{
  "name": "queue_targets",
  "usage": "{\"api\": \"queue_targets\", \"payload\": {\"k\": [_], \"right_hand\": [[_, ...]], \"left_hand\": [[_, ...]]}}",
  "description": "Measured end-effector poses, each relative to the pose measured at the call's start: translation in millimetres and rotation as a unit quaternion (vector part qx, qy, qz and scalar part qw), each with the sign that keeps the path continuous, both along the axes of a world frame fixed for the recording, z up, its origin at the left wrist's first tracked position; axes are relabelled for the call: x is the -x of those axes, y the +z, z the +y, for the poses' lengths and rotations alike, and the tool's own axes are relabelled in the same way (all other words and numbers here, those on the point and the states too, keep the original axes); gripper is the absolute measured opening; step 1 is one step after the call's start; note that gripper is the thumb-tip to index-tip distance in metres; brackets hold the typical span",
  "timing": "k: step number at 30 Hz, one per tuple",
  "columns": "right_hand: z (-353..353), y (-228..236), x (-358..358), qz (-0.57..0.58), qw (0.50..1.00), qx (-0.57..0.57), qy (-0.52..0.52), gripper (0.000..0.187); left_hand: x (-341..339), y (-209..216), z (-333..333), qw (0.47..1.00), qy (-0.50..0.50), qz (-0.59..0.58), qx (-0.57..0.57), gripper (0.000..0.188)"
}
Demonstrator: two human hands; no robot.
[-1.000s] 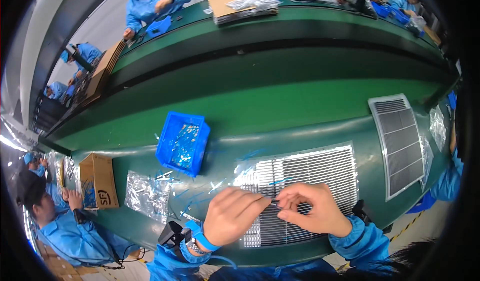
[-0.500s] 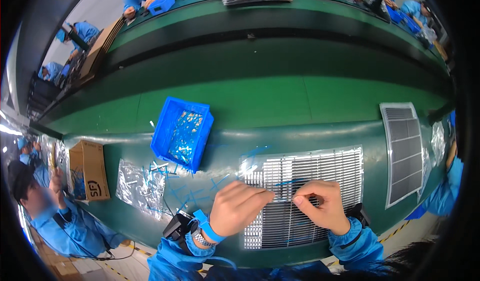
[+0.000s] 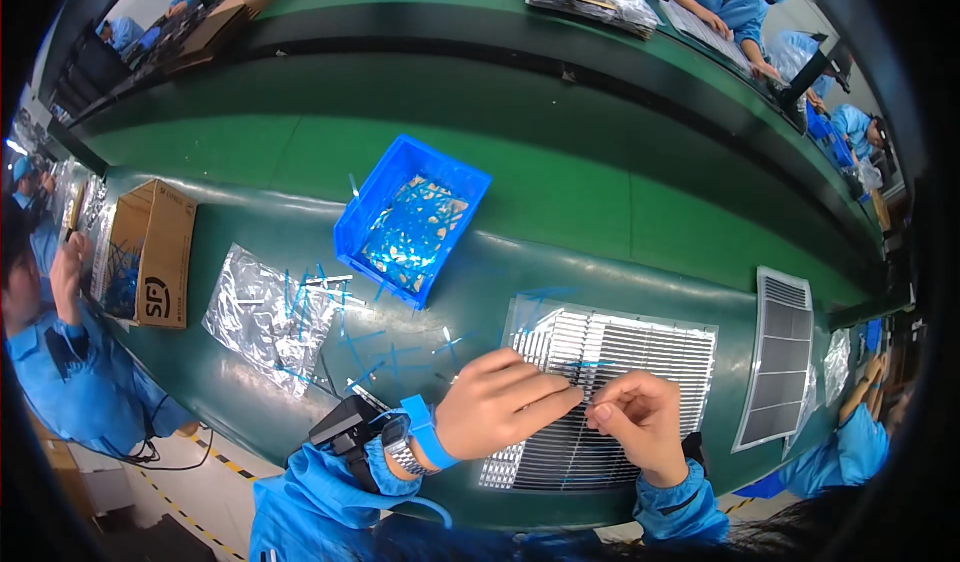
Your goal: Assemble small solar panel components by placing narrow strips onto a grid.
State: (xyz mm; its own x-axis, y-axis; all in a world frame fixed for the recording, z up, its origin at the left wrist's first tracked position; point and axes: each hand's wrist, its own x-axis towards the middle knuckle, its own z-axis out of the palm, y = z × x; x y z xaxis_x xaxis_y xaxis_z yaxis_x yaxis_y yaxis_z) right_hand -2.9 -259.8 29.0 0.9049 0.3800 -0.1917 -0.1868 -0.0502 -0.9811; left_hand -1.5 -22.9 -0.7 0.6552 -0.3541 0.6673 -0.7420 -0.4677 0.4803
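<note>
Left hand (image 3: 505, 402) and right hand (image 3: 642, 422) pinched, nearly meeting above flat, glossy striped sheet (image 3: 560, 464) on smooth green table (image 3: 480, 282); whether either grips anything, cannot tell. Angular blue plastic bin (image 3: 372, 202) beyond.

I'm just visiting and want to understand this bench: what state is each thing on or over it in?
Left hand: fingers bent, grip unclear.
Right hand: fingers curled, grip unclear.
Black-and-silver slatted rectangular sheet: lying flat, under both hands.
Blue rectangular plastic bin: open, small pieces inside.
Brown cardboard box: open, blue strips inside.
Clear plastic sheeting: spread out, wrinkled.
Grey panelled sheet with pale border: lying flat.
</note>
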Motion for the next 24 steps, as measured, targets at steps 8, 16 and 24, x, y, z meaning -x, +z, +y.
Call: {"api": "queue_targets", "payload": {"k": [8,16,24], "right_hand": [[6.9,57.8,-16.0,-0.126,0.988,0.009,-0.085,0.006],[83.9,86.6,-47.5,-0.240,0.971,-0.016,-0.003,0.008],[149.0,46.0,-103.6,-0.411,0.884,0.202,0.094,0.027]], "left_hand": [[-4.1,0.8,2.0,0.993,0.075,0.022,0.088,0.023],[-2.7,-1.5,11.8,0.968,0.153,0.128,0.153,0.010],[-6.3,-3.4,5.1,0.969,0.188,0.134,0.093,0.006]]}}
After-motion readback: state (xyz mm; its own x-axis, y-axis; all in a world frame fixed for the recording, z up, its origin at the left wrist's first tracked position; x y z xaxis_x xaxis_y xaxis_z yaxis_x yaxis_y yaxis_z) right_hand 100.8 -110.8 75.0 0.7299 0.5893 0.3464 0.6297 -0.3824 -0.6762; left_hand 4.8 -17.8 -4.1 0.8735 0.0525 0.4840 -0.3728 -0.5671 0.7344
